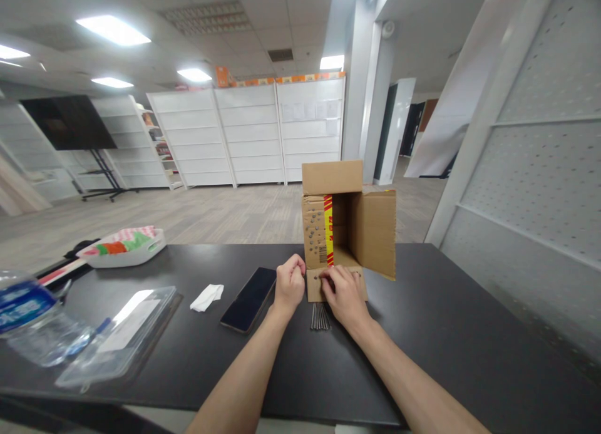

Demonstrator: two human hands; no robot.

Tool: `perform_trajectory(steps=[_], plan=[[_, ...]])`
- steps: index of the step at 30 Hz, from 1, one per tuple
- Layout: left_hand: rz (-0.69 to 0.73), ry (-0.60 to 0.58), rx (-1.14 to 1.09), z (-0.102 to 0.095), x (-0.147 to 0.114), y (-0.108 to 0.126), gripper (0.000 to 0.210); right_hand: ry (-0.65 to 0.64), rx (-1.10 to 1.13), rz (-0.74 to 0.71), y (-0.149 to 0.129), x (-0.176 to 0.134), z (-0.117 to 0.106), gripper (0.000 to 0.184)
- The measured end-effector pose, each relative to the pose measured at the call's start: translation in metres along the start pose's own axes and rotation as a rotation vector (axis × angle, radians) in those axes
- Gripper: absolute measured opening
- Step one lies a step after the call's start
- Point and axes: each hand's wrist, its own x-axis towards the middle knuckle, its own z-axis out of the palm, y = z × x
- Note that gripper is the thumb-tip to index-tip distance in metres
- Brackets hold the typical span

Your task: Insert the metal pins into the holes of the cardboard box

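A cardboard box point(347, 227) stands on the dark table with its opening facing me and its flaps spread. My left hand point(290, 285) is closed in a fist beside the box's left edge; whatever its fingers hold is hidden. My right hand point(345, 290) rests over the bottom flap point(315, 290), thumb and index finger bent together near small dark round spots; I cannot make out anything between them. Several thin metal nails point(320, 317) lie side by side just below that flap. Small grey round dots cover the left flap point(313, 227), beside red and yellow tape point(328, 230).
Left of my left hand lie a black phone point(248, 299) and a crumpled white tissue point(206, 297). Farther left are a clear plastic case point(126, 334), a water bottle point(37, 321) and a white basket point(126, 257) with colourful cloth. A perforated panel point(539, 171) rises at the right.
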Motion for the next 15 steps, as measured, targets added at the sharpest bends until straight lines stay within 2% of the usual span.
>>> perform_trajectory(steps=[10,15], plan=[[-0.007,0.005,-0.011,0.000,0.000,-0.004,0.018,-0.033,0.026,0.024,-0.003,0.000,-0.008,0.012],[-0.009,0.001,-0.024,-0.001,0.000,-0.004,0.017,-0.163,0.148,-0.037,-0.010,-0.002,-0.023,0.006]])
